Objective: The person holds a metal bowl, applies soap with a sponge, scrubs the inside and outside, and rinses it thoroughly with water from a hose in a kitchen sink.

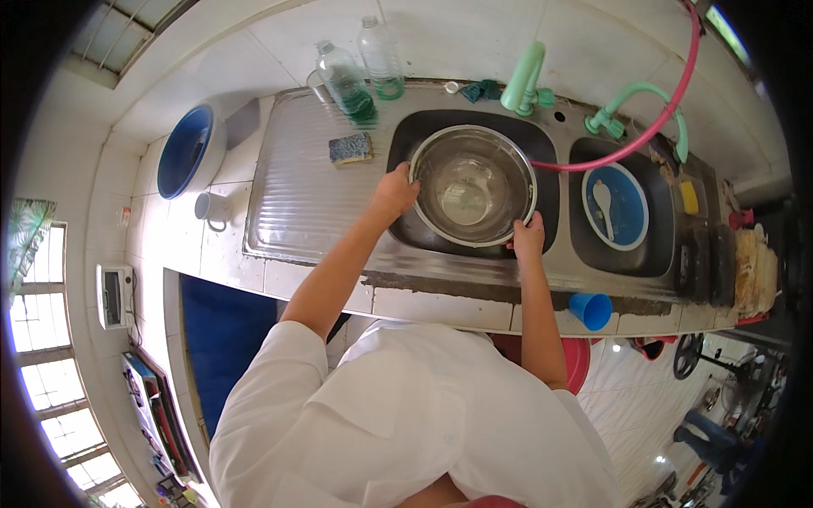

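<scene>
A round stainless steel bowl (473,184) is held over the left basin (406,232) of a double sink. My left hand (397,190) grips its rim on the left side, and my right hand (528,235) grips it at the lower right. Inside the bowl something round and pale shows, perhaps liquid; I cannot tell which. A pink hose (610,157) reaches behind the bowl's right edge. On the ribbed drainboard to the left lies a sponge (350,149). A blue basin with a white rice paddle (603,206) stands in the right sink basin.
Two plastic bottles with green liquid (359,105) and a metal cup (317,87) stand at the back. Green faucets (524,82) rise behind the sink. A blue cup (591,311) is at the front edge. A white mug (213,209) and a blue-lined tub (190,152) are at left.
</scene>
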Tool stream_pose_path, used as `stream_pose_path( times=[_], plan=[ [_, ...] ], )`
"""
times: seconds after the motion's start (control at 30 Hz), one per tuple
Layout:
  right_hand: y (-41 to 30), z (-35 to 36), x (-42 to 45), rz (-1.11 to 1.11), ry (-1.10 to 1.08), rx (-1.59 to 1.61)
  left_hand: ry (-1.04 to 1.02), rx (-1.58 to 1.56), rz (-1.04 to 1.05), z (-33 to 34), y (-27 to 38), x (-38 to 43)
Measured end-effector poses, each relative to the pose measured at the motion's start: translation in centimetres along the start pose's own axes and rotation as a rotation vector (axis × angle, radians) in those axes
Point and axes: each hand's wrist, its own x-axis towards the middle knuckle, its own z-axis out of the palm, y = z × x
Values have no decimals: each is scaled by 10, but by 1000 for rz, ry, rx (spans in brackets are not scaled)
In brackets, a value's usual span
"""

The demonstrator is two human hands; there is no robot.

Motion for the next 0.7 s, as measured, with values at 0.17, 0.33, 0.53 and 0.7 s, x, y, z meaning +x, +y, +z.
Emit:
stream_pose_path(
  times=[0.17, 0.33, 0.53, 0.7],
  plan=[
    [15, 12, 19, -23, 75, -61, 206, 321, 124, -20, -35, 13],
    [15, 31, 16, -45, 83, -21, 327, 782, 177, -33, -96, 35],
    [22, 42, 22, -3, 7, -104, 117, 581, 237, -57, -110, 58],
    [36, 48, 34, 44, -59, -102, 188, 412, 196, -57, -117, 60]
  ],
)
